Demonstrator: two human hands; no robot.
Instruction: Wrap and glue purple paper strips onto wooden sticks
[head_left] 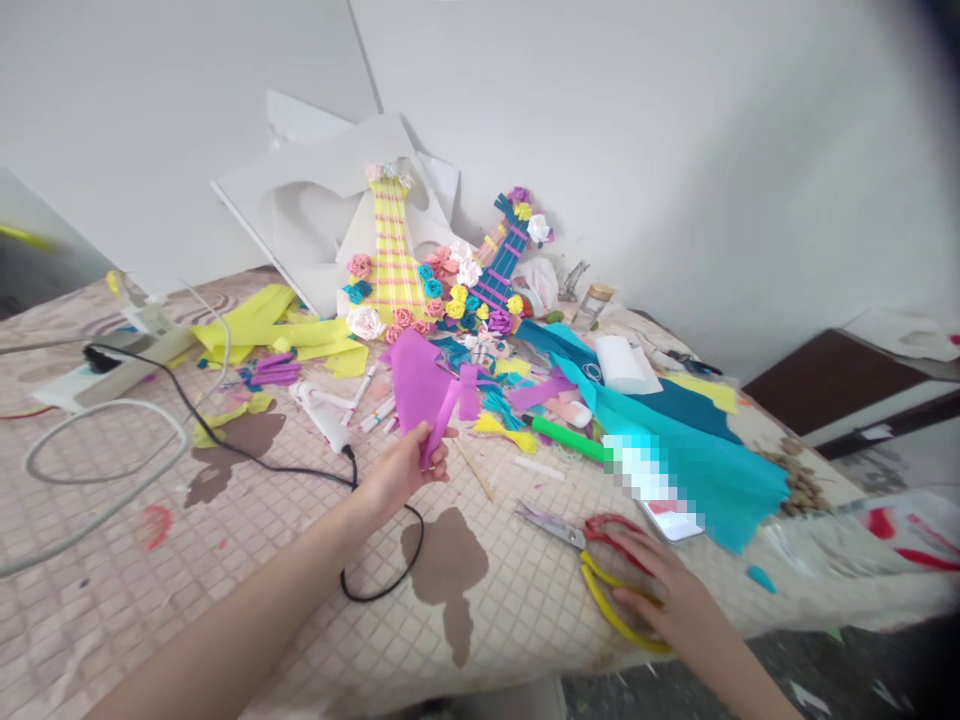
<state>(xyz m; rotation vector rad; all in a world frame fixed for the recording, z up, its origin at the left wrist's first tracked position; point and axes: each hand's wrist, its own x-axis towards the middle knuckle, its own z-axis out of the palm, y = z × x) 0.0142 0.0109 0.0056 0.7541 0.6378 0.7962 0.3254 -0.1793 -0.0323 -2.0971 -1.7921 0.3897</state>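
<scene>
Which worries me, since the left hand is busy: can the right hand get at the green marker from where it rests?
Probably yes. The right hand lies on the scissors, and the green marker lies uncovered just beyond; only the scissors would need letting go.

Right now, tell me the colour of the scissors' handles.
Yellow and red, on the scissors under the right hand; head view.

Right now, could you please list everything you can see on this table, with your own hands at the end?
purple paper: one sheet, table middle, a strip of it pinched in the left hand
scissors: one pair, red and yellow handles, under the right hand
glue gun: one, white, black cord, left of the purple paper
yellow paper: several sheets, far left
teal paper: large sheet, right
paper towers: two, yellow and blue, with paper roses, against the wall
phone: one, on the teal paper's near edge
white foam boards: several, against the wall
left hand: holds the purple strip
right hand: rests on the scissors
</scene>
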